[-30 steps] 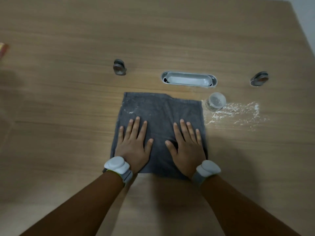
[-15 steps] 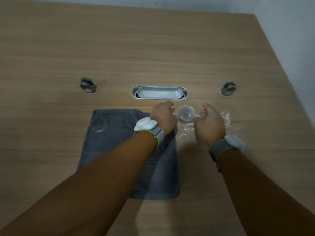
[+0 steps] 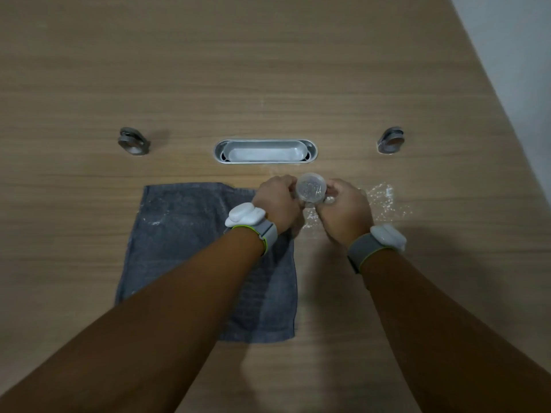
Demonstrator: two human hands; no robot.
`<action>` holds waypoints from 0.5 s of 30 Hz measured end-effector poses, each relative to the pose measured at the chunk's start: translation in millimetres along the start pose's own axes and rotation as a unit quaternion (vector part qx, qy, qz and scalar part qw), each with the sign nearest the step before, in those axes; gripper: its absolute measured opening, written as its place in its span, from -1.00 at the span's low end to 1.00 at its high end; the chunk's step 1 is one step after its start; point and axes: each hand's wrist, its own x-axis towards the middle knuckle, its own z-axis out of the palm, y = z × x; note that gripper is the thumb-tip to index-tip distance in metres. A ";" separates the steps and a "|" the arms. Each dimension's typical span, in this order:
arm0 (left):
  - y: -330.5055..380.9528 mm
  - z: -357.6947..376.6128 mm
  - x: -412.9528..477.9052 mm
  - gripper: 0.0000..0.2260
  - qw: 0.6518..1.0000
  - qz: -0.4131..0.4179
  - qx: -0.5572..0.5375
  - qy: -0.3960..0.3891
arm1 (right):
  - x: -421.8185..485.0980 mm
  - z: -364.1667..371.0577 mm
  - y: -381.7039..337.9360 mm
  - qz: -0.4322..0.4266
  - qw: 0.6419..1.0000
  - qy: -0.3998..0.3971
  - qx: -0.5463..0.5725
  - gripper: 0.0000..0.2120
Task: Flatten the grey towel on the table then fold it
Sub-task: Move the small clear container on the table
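The grey towel (image 3: 185, 239) lies flat on the wooden table (image 3: 268, 70), folded into a rectangle with faint white powder marks near its far left corner. My left forearm crosses over its right half. Just past the towel's far right corner, a small clear plastic cup (image 3: 311, 190) stands between both hands. My left hand (image 3: 277, 204) curls against the cup's left side and my right hand (image 3: 346, 210) wraps its right side. Both wrists carry white bands.
White powder (image 3: 384, 201) is spilled on the table to the right of the cup. An oval metal cable slot (image 3: 265, 151) sits beyond the hands. Round metal grommets lie at left (image 3: 133, 141) and right (image 3: 391, 140). The table's right edge meets a pale wall.
Both hands left the towel, where they lay flat, and moved to the far right. They now close around the clear cup. The towel has not moved.
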 end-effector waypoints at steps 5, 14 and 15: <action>-1.1 -0.8 -5.2 -0.60 1.000 0.006 -0.004 0.012 | -5.2 -4.2 -2.4 0.001 1.000 -0.009 0.010 -0.64; -12.4 -21.3 -35.3 -0.64 0.999 -0.006 -0.020 0.033 | -30.9 0.7 -31.8 0.003 0.999 -0.018 0.039 -0.63; -18.3 -25.9 -41.5 -0.63 0.999 -0.009 -0.017 0.039 | -36.6 4.9 -37.7 -0.003 0.999 -0.023 0.041 -0.63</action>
